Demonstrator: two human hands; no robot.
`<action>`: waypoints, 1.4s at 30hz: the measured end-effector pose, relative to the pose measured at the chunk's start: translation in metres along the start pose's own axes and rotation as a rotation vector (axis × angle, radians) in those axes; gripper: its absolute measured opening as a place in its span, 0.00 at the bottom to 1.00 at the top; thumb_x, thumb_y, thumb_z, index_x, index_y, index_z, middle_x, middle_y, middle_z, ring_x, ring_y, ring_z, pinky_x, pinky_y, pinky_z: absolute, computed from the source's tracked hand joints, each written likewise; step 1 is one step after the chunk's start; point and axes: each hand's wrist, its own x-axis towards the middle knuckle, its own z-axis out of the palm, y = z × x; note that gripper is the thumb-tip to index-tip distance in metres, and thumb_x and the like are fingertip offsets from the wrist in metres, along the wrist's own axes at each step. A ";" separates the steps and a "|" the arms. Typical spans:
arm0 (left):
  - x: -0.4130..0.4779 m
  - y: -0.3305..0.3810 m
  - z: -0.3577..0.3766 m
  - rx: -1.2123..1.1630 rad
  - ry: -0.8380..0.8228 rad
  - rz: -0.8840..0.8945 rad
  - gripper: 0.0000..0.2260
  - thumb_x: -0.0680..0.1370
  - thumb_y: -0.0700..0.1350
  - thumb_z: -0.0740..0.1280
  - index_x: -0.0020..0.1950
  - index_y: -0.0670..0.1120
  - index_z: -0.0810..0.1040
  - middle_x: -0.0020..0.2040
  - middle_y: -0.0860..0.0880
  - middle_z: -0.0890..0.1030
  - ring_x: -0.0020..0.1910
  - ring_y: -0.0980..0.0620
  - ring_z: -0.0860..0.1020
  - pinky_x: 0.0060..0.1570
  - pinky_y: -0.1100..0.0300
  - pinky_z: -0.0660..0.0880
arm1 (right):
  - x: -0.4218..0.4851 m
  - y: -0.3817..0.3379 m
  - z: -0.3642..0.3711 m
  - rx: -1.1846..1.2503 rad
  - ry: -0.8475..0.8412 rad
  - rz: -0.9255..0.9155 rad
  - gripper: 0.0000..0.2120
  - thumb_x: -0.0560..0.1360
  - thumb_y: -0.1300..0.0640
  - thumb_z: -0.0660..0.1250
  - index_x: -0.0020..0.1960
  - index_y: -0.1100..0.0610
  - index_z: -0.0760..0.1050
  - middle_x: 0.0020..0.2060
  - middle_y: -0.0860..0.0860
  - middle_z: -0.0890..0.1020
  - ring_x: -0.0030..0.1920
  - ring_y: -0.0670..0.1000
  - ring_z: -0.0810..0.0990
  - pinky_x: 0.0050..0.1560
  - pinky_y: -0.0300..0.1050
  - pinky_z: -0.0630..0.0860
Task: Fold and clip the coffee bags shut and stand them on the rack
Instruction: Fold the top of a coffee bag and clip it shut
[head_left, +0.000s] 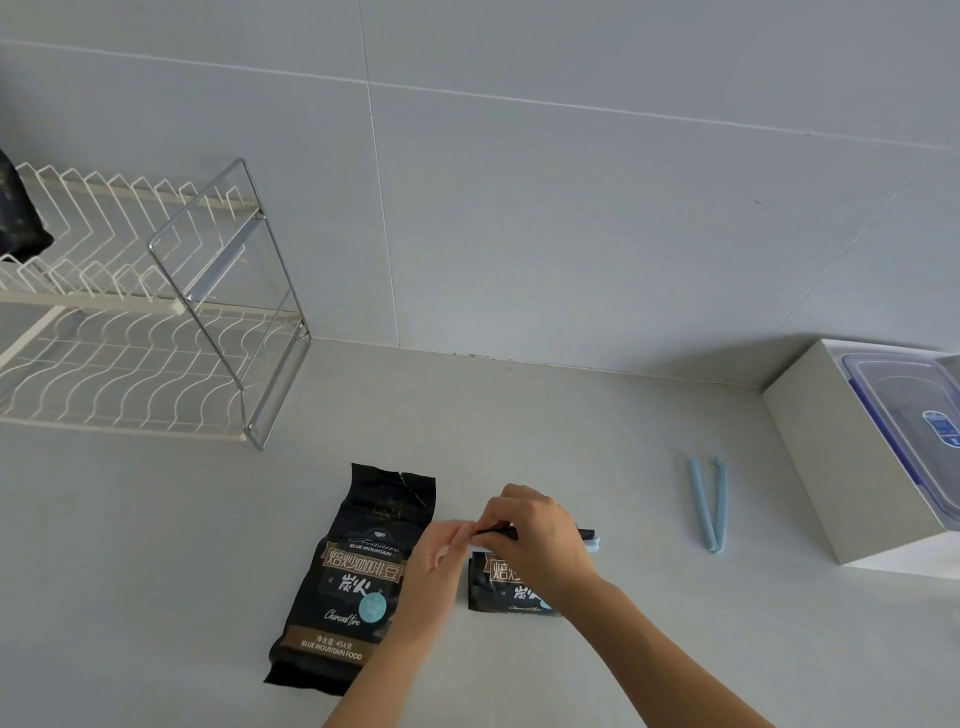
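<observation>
A small black folded coffee bag, its rolled top lying crosswise, is pinched there by the left hand and right hand against a pale blue clip.

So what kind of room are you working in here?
Most likely a home kitchen counter: a white wire dish rack stands on the pale countertop against a tiled wall, and a clear plastic food container sits in a box at the right.

Folded black coffee bag with blue clip, unfolded bag flat beside, open clip, white rack
</observation>
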 end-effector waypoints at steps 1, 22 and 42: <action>-0.002 0.000 0.002 -0.009 0.010 0.026 0.10 0.79 0.41 0.60 0.49 0.43 0.81 0.49 0.44 0.80 0.49 0.58 0.78 0.49 0.72 0.72 | -0.002 0.000 0.001 -0.015 0.013 -0.030 0.05 0.69 0.53 0.72 0.38 0.54 0.80 0.36 0.49 0.79 0.38 0.49 0.75 0.39 0.40 0.68; -0.001 -0.022 0.007 -0.054 0.000 -0.088 0.09 0.78 0.44 0.62 0.45 0.44 0.81 0.49 0.36 0.79 0.50 0.42 0.79 0.53 0.48 0.74 | -0.017 0.000 -0.001 -0.251 -0.107 -0.115 0.08 0.70 0.45 0.67 0.45 0.49 0.76 0.41 0.46 0.78 0.42 0.48 0.75 0.39 0.41 0.67; -0.014 -0.029 0.006 -0.054 -0.007 -0.126 0.09 0.78 0.37 0.63 0.41 0.37 0.81 0.47 0.43 0.81 0.45 0.55 0.80 0.42 0.71 0.75 | -0.034 0.007 -0.013 -0.208 -0.119 -0.248 0.10 0.74 0.46 0.65 0.41 0.49 0.81 0.33 0.46 0.80 0.37 0.48 0.76 0.42 0.40 0.72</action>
